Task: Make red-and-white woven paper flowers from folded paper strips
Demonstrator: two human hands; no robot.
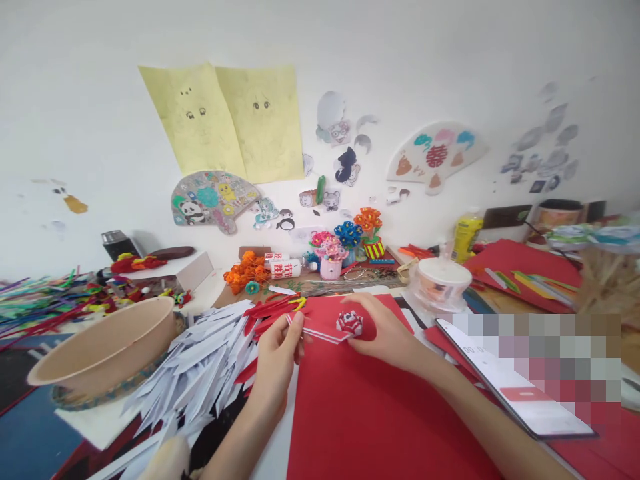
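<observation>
Above red paper, left hand pinching strip, right hand round rosette, hold unclear, white wall behind.

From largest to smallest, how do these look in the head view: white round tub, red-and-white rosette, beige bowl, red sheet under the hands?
1. Red sheet
2. Beige bowl
3. White round tub
4. Red-and-white rosette
</observation>
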